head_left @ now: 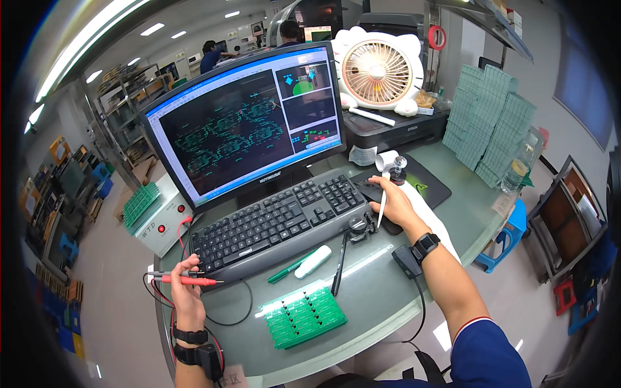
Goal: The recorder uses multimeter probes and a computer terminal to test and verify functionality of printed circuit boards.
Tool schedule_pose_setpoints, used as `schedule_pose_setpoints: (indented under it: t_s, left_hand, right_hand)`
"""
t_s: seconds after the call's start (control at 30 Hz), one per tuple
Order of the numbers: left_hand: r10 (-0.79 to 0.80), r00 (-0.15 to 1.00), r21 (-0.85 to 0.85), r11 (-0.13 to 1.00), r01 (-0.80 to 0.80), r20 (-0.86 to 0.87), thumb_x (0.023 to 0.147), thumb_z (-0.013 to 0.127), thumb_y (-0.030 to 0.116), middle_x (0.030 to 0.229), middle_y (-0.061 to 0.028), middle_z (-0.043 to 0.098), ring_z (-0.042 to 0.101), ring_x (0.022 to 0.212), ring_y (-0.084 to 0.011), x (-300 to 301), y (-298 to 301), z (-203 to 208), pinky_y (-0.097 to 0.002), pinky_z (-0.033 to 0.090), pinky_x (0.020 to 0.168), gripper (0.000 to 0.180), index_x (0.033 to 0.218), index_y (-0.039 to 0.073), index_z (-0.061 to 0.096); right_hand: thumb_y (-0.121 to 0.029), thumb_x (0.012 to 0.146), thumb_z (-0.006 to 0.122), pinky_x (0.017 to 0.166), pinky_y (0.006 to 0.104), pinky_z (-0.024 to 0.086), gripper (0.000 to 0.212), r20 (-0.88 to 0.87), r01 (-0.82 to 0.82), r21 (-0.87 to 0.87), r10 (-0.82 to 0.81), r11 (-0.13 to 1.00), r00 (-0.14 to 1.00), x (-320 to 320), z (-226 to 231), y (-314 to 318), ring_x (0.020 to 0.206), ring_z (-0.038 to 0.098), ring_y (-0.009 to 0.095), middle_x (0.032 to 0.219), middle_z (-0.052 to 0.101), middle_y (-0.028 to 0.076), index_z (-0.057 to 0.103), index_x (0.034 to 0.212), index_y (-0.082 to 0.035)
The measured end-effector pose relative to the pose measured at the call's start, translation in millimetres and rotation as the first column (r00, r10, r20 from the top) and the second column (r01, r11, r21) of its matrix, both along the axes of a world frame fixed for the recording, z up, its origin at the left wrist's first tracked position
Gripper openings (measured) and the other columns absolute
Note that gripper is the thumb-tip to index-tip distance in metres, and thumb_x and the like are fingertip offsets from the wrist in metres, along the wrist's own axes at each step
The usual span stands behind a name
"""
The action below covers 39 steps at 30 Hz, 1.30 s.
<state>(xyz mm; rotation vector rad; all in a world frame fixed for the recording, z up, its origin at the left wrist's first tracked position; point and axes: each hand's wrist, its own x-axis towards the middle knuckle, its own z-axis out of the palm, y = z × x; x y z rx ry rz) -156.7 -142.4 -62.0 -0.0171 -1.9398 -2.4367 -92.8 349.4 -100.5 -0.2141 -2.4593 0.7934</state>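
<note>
My left hand (186, 291) is closed around a red test probe (187, 280) and a black one beside it, near the keyboard's left front corner. The red probe's metal tip points right. My right hand (398, 205) is closed on a slim white pen-like tool (382, 205), slanting down past the fingers, at the keyboard's right end. Whether that hand also touches something dark under it is hidden. A black keyboard (278, 220) lies between my hands. In front of it rests a green circuit board panel (304, 315) with rows of small black parts.
Behind the keyboard stands a lit monitor (246, 123). A green pen (291, 268), a white-green marker (313, 262) and a black pen (339, 265) lie before it. Further right are a white fan (378, 71) on a printer, stacked boards (488, 123) and a bottle (517, 165).
</note>
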Motion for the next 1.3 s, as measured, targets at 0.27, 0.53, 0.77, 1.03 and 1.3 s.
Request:
schedule_pose_setpoints:
  t_s: [0.27,0.53,0.77,1.03,1.3]
  left_hand:
    - [-0.013,1.000,-0.029,0.999,0.013,-0.007,0.098,0.043,0.032,0.104,-0.0020,0.064,0.055,0.094,-0.0103,-2,-1,-3,-0.0282,0.047,0.081,0.031,0.099,0.008,0.062]
    - [0.034,0.989,0.041,0.999,-0.028,-0.147,0.099,0.040,0.034,0.090,-0.0008,0.059,0.053,0.082,-0.0091,16,27,24,-0.0267,0.046,0.069,0.032,0.094,0.009,0.059]
    - [-0.538,0.843,-0.038,0.843,0.537,-0.025,0.100,0.036,0.045,0.080,-0.0094,0.064,0.060,0.064,-0.0135,53,84,27,-0.0234,0.047,0.053,0.046,0.091,0.005,0.058]
    - [-0.714,0.699,-0.172,0.692,0.701,-0.022,0.098,0.039,0.042,0.075,-0.0098,0.060,0.053,0.052,-0.0136,62,100,-2,-0.0245,0.042,0.048,0.046,0.087,0.002,0.058]
    - [-0.621,0.784,-0.270,0.750,0.604,0.029,0.098,0.037,0.022,0.067,-0.0035,0.059,0.048,0.052,-0.0076,80,99,16,-0.0202,0.034,0.049,0.029,0.089,0.008,0.060]
  right_hand:
    - [-0.016,0.071,0.079,0.096,0.0411,0.045,0.063,-0.015,-0.026,-0.009,0.025,1.000,1.000,-1,-2,-1,0.119,0.052,0.033,0.128,0.056,0.013,0.050,0.127,-0.016]
    - [-0.015,0.073,0.076,0.090,0.0451,0.046,0.059,-0.058,0.158,0.044,-0.155,0.986,0.986,-7,-7,-4,0.110,0.054,0.037,0.116,0.058,0.018,0.048,0.125,-0.013]
    - [-0.016,0.071,0.077,0.094,0.0438,0.044,0.061,-0.013,0.008,0.048,-0.008,0.999,1.000,-11,-7,1,0.114,0.054,0.037,0.120,0.058,0.018,0.049,0.125,-0.012]
    - [-0.016,0.068,0.075,0.104,0.0433,0.038,0.058,-0.190,-0.185,-0.040,0.174,0.982,0.966,-9,-24,16,0.124,0.049,0.035,0.132,0.053,0.018,0.054,0.122,-0.008]
    - [-0.018,0.073,0.075,0.097,0.0428,0.043,0.052,-0.009,0.079,-0.014,-0.079,0.997,0.997,-11,-14,1,0.115,0.052,0.037,0.125,0.055,0.017,0.052,0.119,-0.011]
